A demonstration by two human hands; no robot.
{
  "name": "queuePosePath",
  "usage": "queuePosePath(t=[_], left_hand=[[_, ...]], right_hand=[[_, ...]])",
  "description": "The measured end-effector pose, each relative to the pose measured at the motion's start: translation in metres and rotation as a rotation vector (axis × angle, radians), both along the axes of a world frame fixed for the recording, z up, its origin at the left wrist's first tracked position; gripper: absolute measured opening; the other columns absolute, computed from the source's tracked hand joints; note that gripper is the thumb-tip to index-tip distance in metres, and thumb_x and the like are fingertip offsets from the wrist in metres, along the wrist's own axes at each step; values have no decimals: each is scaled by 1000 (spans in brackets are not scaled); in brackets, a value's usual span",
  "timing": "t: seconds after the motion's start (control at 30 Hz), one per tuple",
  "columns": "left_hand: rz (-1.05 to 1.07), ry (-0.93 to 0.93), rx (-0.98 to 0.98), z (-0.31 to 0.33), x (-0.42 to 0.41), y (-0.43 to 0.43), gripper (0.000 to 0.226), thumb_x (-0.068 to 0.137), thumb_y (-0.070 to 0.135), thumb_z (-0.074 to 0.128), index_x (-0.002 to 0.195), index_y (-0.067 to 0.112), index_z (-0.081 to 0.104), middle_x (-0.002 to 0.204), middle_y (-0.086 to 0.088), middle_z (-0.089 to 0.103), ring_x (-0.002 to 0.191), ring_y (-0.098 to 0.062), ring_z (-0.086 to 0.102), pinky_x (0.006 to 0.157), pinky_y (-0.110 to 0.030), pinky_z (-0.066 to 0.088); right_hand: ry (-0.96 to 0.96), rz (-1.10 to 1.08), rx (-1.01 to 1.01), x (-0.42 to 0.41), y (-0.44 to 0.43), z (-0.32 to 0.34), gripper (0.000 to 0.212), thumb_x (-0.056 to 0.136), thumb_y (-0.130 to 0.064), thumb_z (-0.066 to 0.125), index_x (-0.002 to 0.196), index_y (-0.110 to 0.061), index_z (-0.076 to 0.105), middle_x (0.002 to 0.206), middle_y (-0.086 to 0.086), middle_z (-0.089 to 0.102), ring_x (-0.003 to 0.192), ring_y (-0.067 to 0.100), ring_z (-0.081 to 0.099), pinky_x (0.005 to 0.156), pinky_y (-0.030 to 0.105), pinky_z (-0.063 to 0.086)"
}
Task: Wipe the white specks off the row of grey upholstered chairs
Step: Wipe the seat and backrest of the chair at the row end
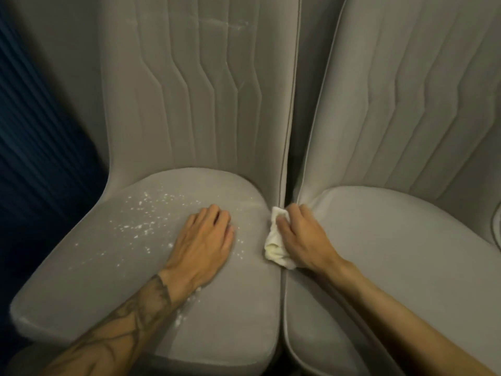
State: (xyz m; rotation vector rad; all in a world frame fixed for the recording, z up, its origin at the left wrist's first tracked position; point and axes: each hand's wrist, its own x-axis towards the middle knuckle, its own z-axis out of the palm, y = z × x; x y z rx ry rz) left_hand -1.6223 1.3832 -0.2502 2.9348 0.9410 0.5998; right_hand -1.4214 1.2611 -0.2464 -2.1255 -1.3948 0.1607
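Note:
Two grey upholstered chairs stand side by side. White specks (141, 218) are scattered over the left chair's seat (81, 280), mostly on its back left half, and a faint white smear (225, 24) marks its backrest. My left hand (206, 240) rests palm down on that seat, fingers bent at the tips. My right hand (301, 237) grips a crumpled white cloth (276, 242) at the seat's right edge, by the gap between the chairs. The right chair's seat (393, 253) shows no specks.
A dark blue pleated curtain (35, 145) hangs on the left beside the left chair. A narrow dark gap (288, 185) runs between the two chairs. The rim of another chair (496, 226) shows at the far right edge.

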Motion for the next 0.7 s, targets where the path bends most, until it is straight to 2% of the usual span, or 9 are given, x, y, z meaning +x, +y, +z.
queuePosePath(t=[0.07,0.17,0.27,0.37,0.4,0.47,0.53,0.57,0.7], left_hand=[[-11,1,1,0,-12,15,28,104,34,30,98,21,54,100,-3,52,90,-26,52,84,-43,44],[-51,-13,-19,-1,-29,44,29,103,35,30,98,21,54,100,-3,52,88,-25,52,84,-45,45],[-64,-37,-24,0,-47,79,24,101,32,36,96,20,56,98,-4,54,86,-27,52,81,-45,44],[-52,-19,-66,-2,-71,117,22,100,30,40,97,18,57,98,-5,55,87,-28,52,81,-46,44],[-48,-15,-90,-2,-79,131,23,100,30,39,97,17,58,98,-5,55,87,-28,52,82,-48,45],[-55,-18,-143,-4,-95,157,23,105,26,40,96,16,58,98,-5,56,87,-28,53,83,-50,47],[-63,-22,-173,-4,-106,178,18,108,24,46,95,17,58,97,-2,56,87,-25,52,84,-50,47],[-83,-22,-179,-3,-111,189,16,107,24,49,95,19,58,97,-1,57,86,-23,52,84,-49,46],[-203,-41,-215,-6,-125,219,16,107,23,48,102,21,63,102,1,61,89,-21,53,83,-43,44]], right_hand=[[5,-57,29,-27,13,-1,25,104,-40,37,95,-19,47,97,3,49,83,21,48,77,33,40],[-160,-113,-19,-58,33,-12,28,104,-40,35,102,-16,51,104,7,50,88,26,50,81,41,45],[-251,-230,-47,-56,54,-13,29,105,-37,35,105,-14,52,110,11,52,94,32,52,84,46,44],[-339,-414,-127,-61,76,-8,29,106,-34,33,109,-13,52,113,11,52,97,32,53,83,43,43],[-369,-425,-101,-71,80,-8,27,105,-31,35,107,-11,53,109,13,54,94,33,53,79,44,42],[-437,-297,-95,-97,84,-13,24,104,-26,38,104,-9,55,102,14,54,91,33,53,76,45,40],[-348,-172,-131,-112,79,-17,28,105,-31,32,108,-12,52,106,10,51,94,29,49,82,41,41],[-283,-178,-127,-110,76,-15,28,105,-34,33,109,-12,50,107,10,51,95,28,49,85,40,41],[-298,-489,-229,-84,82,1,26,105,-31,36,112,-9,48,115,14,51,103,36,52,88,45,42]])
